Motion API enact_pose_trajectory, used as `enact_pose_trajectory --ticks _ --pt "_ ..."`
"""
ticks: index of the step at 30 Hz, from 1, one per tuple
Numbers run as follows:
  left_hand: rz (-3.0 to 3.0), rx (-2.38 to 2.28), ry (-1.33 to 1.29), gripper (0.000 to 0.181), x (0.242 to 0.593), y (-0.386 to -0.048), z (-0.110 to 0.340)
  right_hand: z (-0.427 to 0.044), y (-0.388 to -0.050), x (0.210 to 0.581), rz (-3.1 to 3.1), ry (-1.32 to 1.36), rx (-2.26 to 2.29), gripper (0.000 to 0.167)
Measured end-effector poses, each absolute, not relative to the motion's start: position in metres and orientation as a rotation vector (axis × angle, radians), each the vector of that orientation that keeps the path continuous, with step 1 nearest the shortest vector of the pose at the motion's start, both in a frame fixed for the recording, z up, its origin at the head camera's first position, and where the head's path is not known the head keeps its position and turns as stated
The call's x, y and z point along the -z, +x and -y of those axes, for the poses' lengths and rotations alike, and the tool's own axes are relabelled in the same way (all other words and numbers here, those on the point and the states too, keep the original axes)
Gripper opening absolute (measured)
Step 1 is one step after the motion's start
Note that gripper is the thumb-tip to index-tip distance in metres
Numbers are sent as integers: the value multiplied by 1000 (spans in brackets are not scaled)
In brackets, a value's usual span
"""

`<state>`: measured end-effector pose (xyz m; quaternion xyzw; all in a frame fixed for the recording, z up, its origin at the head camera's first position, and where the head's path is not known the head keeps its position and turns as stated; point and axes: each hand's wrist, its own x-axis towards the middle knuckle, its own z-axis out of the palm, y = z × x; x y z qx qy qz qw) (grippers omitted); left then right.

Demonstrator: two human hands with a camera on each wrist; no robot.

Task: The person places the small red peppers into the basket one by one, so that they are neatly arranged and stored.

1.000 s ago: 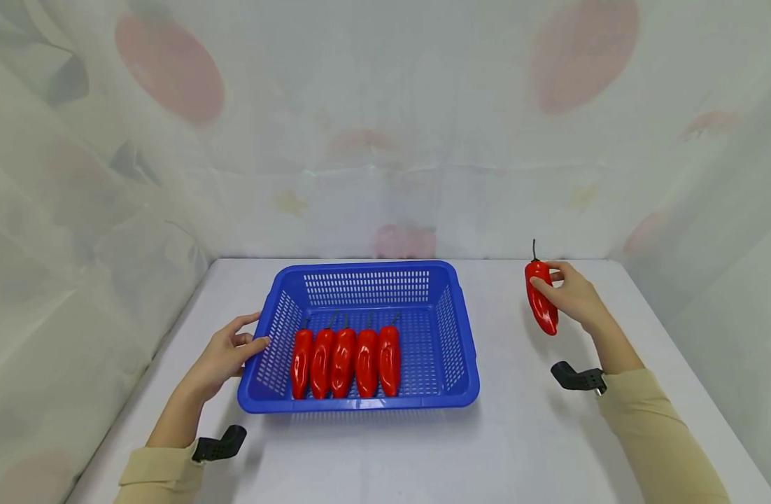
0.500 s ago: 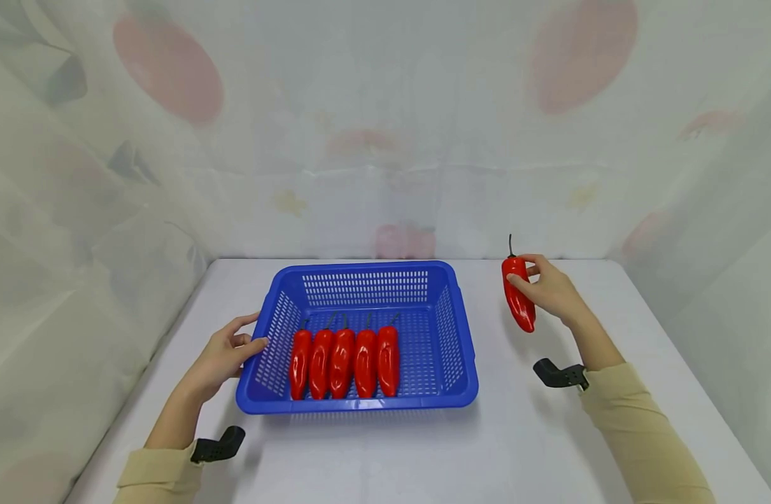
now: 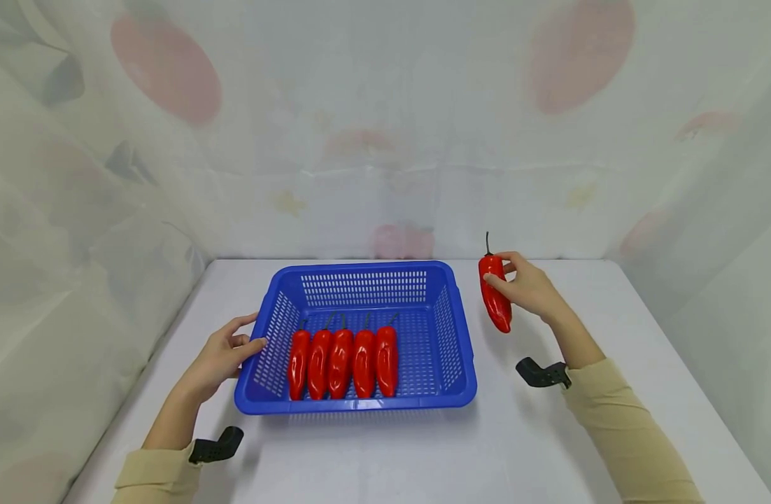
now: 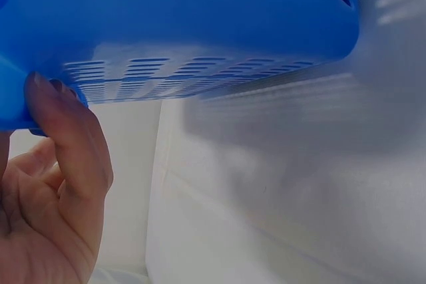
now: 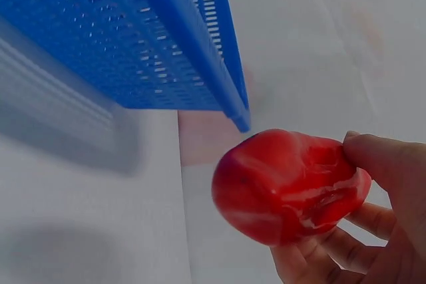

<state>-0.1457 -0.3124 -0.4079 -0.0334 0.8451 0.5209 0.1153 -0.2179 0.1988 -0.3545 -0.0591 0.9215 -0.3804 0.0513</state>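
A blue plastic basket (image 3: 366,404) with perforated walls is gripped at its left rim by my left hand (image 3: 222,355), thumb over the edge and fingers outside. Inside it, in the left and middle part, several red chili peppers (image 3: 341,364) lie side by side, stems toward the far wall. To the basket's right, my right hand (image 3: 529,285) pinches another red chili pepper (image 3: 495,297) between thumb and fingers, stem up, raised above the table. In the right wrist view the held pepper (image 5: 286,187) is apart from the basket's rim.
The basket stands on a white-covered table (image 3: 392,462); the left wrist view shows its shadow beneath. A pale patterned curtain (image 3: 373,140) hangs behind and at both sides. Bare floor inside the basket shows right of the peppers.
My right hand has moved left with the chili pepper, from farther right of the basket to close by its right rim. The left hand and basket stay practically where they were.
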Motion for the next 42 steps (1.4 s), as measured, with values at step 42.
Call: enact_pose_trajectory --ticks 42 --pt "-2476 -1520 -91 72 404 -144 310 -109 -222 352 -2609 -420 1230 56"
